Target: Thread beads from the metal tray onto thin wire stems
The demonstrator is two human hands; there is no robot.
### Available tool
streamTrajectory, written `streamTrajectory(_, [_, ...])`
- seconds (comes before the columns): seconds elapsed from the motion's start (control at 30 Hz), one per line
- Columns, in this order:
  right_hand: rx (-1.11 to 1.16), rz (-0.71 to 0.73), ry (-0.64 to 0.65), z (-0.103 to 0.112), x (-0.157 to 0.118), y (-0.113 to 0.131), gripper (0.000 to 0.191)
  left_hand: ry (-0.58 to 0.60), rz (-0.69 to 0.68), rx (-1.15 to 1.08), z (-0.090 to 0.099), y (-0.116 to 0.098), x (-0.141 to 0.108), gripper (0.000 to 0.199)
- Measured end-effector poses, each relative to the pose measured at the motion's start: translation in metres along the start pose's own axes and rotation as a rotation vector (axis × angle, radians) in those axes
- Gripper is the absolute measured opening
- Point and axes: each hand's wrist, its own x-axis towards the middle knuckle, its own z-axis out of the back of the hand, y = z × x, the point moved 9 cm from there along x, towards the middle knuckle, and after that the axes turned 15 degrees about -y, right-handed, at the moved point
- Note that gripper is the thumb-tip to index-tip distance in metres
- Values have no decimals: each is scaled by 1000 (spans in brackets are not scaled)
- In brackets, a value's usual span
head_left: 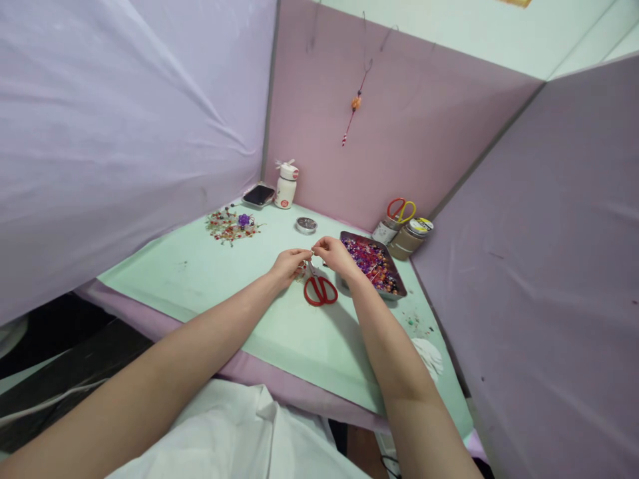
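Note:
My left hand (pixel 289 264) and my right hand (pixel 333 255) meet above the middle of the table, fingertips of both pinched close together. Something small and thin is between them, too fine to make out, and a few bead-like bits show under the left fingers. Just below, a pair of scissors (pixel 320 291) with red handles lies on the green table top, its blades pointing up between my hands. Right beside my right hand is a metal tray (pixel 399 286) full of purple, red and orange beads (pixel 369 263).
A heap of beaded strands (pixel 230 226) lies at the left, near a phone (pixel 259 195) and a white bottle (pixel 286 187). A round tin (pixel 306 225) stands behind my hands. Jars (pixel 410 239) stand back right; a white glove (pixel 428 358) lies front right. A beaded string (pixel 355 103) hangs behind.

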Motion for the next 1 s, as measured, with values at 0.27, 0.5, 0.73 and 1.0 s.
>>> streamTrajectory(0.27, [99,-62,-42,0,4,-8,9,14,-7,-28,-3,-4,-5,23])
streamTrajectory(0.5, [235,-161,-27,-2,2,-12,21,33,-10,-38,-5,-4,-6,23])
streamTrajectory(0.73, [316,-235,43,-6,-2,-12,29,30,-32,-14,-4,-6,-6,22])
streamTrajectory(1.0, [321,-288,32,-6,-1,-17,28,11,-51,-15,-3,-8,-5,24])
